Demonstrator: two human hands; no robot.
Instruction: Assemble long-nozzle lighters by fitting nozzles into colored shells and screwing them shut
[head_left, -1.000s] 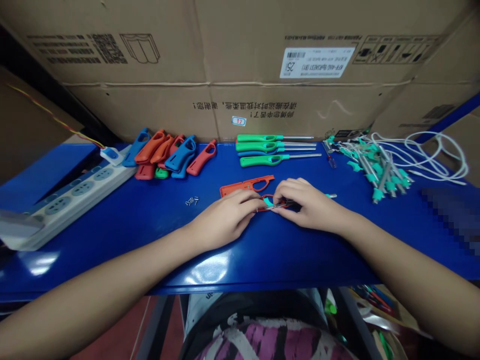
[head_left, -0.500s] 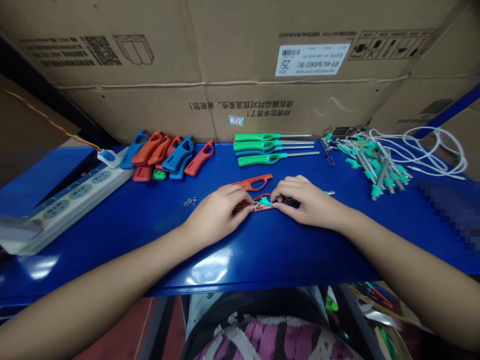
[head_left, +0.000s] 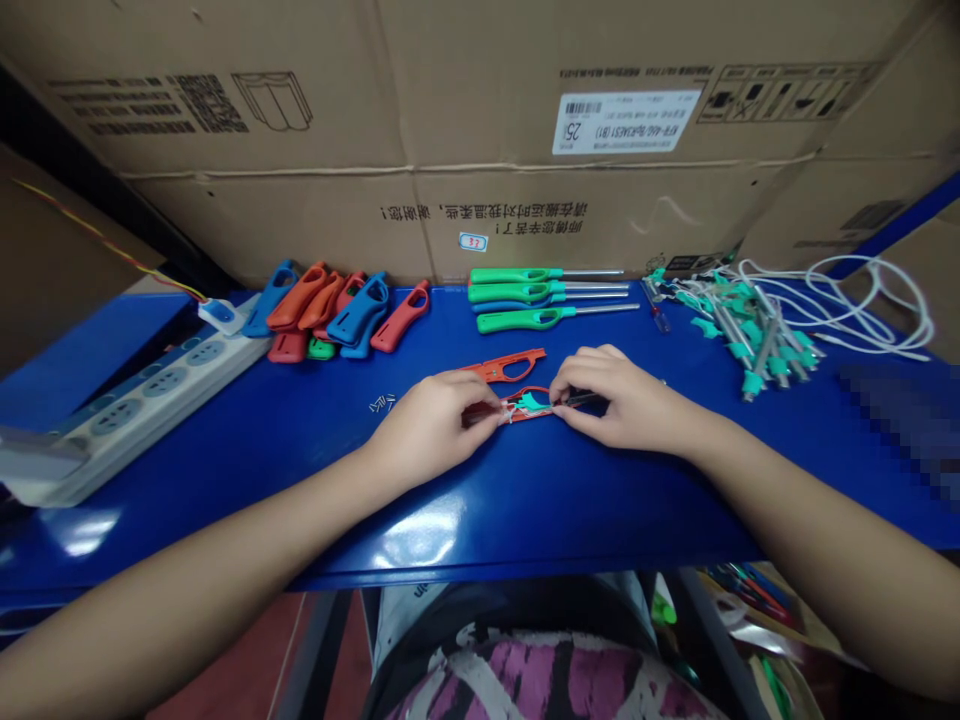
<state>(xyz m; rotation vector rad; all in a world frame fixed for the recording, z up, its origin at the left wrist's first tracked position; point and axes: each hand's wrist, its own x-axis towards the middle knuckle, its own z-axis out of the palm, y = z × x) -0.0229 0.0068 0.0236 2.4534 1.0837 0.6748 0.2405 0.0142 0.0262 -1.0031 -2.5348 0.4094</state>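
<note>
An open orange-red lighter shell half lies on the blue table between my hands. Inside it are a teal trigger and thin white wires. My left hand pinches the shell's left end, thumb and fingertips close to the wires. At the right end, my right hand is closed, thumb and forefinger pressed beside the teal part, around a slim dark piece whose kind is unclear. Just behind lies the matching orange shell half, its left end partly hidden by my left hand.
Small screws lie left of my left hand. Behind are coloured lighter shells, assembled lighters, a small screwdriver and a pile of metal tubes with teal parts. A power strip stands left; a white cable coils right.
My right hand has shifted slightly right, exposing more of the shell's right end and the dark piece. My left hand stays nearly in place.
</note>
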